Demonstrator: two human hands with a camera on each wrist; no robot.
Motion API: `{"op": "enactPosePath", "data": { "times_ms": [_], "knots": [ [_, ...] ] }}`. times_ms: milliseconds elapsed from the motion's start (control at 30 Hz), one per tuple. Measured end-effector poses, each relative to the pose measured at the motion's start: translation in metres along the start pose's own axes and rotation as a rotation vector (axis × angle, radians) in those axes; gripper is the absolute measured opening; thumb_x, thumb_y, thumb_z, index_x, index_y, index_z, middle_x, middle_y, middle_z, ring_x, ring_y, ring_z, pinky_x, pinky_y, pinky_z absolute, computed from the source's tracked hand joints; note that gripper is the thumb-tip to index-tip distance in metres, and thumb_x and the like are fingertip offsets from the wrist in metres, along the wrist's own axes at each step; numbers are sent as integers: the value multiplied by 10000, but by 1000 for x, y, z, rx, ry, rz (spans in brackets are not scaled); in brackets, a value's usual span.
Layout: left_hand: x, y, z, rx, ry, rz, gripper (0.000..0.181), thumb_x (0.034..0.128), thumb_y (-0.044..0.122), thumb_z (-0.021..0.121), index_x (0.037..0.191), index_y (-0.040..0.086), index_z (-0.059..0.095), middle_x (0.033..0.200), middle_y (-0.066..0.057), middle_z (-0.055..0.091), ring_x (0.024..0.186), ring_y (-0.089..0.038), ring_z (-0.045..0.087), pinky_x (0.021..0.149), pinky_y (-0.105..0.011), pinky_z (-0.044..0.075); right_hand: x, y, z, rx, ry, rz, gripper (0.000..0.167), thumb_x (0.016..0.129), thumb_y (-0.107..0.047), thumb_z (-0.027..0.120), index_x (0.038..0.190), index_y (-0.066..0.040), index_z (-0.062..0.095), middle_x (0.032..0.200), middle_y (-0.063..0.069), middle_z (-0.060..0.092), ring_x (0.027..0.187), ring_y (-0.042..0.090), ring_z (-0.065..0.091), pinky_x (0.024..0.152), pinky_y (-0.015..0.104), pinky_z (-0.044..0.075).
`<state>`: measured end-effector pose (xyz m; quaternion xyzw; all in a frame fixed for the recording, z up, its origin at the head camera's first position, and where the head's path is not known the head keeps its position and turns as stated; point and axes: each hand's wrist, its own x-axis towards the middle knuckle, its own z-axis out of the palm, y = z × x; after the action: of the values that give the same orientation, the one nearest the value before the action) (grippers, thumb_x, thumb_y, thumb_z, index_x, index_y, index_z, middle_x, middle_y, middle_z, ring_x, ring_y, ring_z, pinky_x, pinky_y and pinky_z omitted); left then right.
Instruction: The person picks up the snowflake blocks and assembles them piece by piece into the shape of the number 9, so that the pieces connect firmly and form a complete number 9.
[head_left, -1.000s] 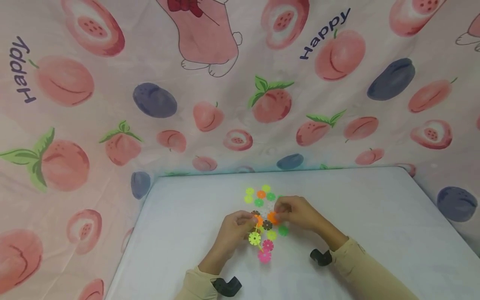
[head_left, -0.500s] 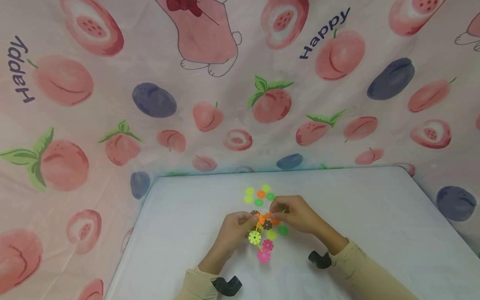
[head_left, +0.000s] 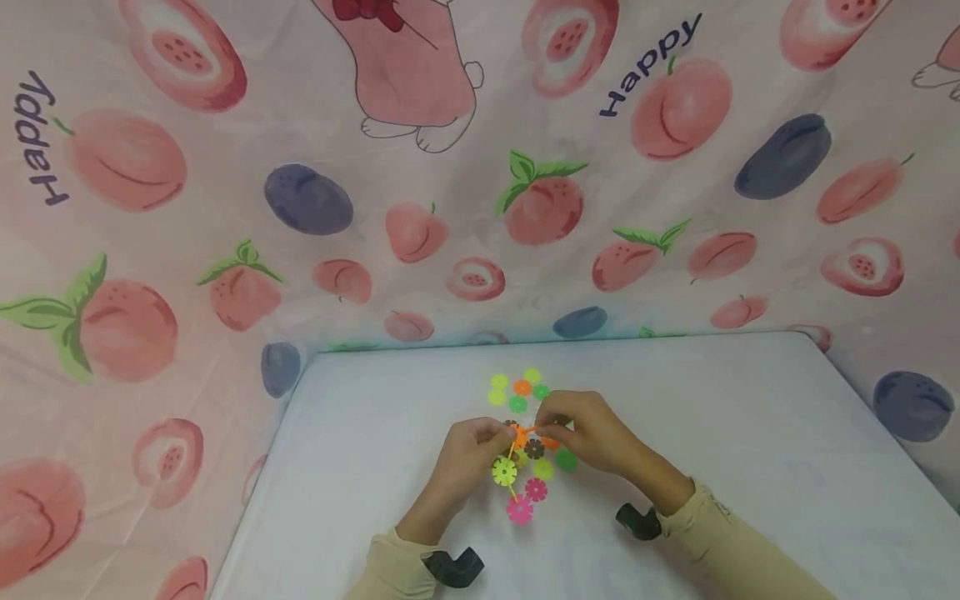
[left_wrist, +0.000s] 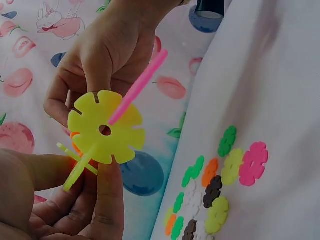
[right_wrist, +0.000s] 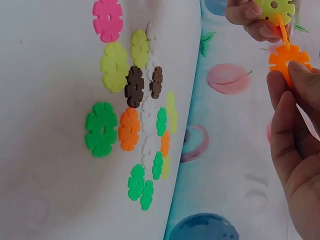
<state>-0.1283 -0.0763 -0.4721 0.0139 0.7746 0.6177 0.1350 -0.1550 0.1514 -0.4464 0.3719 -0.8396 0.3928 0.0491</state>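
My left hand [head_left: 471, 462] pinches a joined chain of notched plastic snowflake discs in the head view. A yellow disc [left_wrist: 90, 117] and a pink disc [left_wrist: 140, 85], seen edge-on, belong to this chain in the left wrist view. Between the fingers and thumb of my right hand [head_left: 592, 427] is an orange disc [right_wrist: 280, 59]. In the right wrist view its upper edge meets another orange disc [right_wrist: 283, 31], seen edge-on, by the left hand. Whether their slots are engaged I cannot tell. Fingers hide part of the chain.
Loose discs lie on the white table below and behind the hands, among them a green one [right_wrist: 101, 130], a pink one [right_wrist: 108, 20], a brown one [right_wrist: 134, 87] and several white ones. A fruit-patterned cloth [head_left: 480, 192] hangs behind the table.
My right hand has moved left, bringing its orange disc against the chain at my left hand. The hanging yellow and pink discs have shifted slightly left.
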Motion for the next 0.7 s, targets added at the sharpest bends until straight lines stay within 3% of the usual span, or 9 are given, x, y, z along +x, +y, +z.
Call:
{"op": "enactPosePath", "data": {
  "times_ms": [133, 300, 567, 700],
  "knots": [
    [0, 0, -1, 21, 5, 14, 243, 956, 328, 710, 941, 89, 745, 901, -35, 749, 852, -160, 663, 757, -292, 529, 0, 0, 2, 16, 19, -35, 80, 900, -112, 777, 889, -149, 707, 818, -68, 693, 749, 12, 612, 690, 237, 549],
    [-1, 0, -1, 80, 18, 59, 222, 966, 317, 699, 922, 104, 744, 946, -10, 738, 904, -160, 643, 799, -313, 537, 0, 0, 4, 1, 46, -77, 249, 830, 30, 800, 877, -197, 709, 810, -85, 698, 743, 13, 600, 680, 228, 542],
    [-3, 1, 1, 174, 12, 124, 192, 996, 318, 665, 940, 156, 752, 1029, 34, 748, 1088, -199, 694, 973, -455, 561, 0, -3, 3, -29, 29, -119, 271, 822, 50, 800, 851, -205, 713, 808, -146, 671, 766, 17, 610, 711, 219, 549],
    [-4, 2, 2, 177, 4, 128, 211, 997, 340, 664, 959, 151, 750, 1039, 23, 746, 1076, -203, 693, 972, -457, 562, 0, -3, 4, -25, 32, -139, 275, 824, 62, 792, 850, -197, 705, 807, -133, 673, 763, 25, 614, 711, 224, 552]
  ]
}}
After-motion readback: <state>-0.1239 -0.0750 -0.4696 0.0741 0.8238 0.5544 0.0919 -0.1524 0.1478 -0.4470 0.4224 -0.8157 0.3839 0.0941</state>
